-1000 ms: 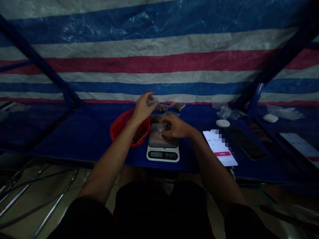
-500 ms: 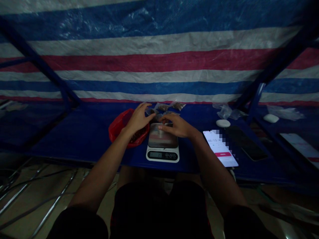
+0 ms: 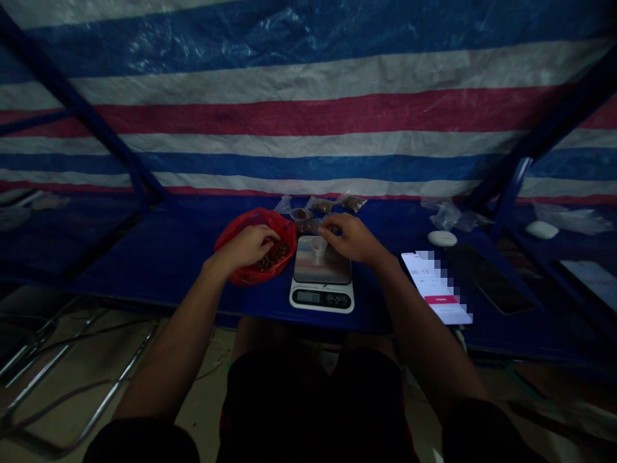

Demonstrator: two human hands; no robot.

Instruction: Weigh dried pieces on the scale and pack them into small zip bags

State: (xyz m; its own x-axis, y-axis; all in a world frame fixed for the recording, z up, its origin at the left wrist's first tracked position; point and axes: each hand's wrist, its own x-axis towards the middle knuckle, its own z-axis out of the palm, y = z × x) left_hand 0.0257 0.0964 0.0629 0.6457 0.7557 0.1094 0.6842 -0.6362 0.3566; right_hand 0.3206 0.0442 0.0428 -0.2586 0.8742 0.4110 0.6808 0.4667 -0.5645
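Note:
My left hand (image 3: 249,245) is inside the mouth of a red plastic bag (image 3: 231,225), over small dark brown pieces (image 3: 276,256). Its fingers are bent, with a gap between them and the thumb. A small clear plastic cup (image 3: 318,244) stands on the metal plate of a white digital scale (image 3: 321,302). My right hand (image 3: 351,236) is at the cup's far right rim, thumb and fingers drawn together on it. The scale's display (image 3: 307,297) is lit, its digits blurred. Behind the scale is another clear cup (image 3: 301,214) with brown contents.
Small clear bags of brown bits (image 3: 351,202) lie at the back of the blue table (image 3: 164,257). On the right are a lit phone (image 3: 434,289), a dark phone (image 3: 491,283), a white case (image 3: 442,238) and crumpled clear plastic (image 3: 446,215). A striped tarp hangs behind.
My left hand has gone from near the small bags down and left into the red bag. My right hand has shifted slightly back, and the clear cup on the scale now shows plainly.

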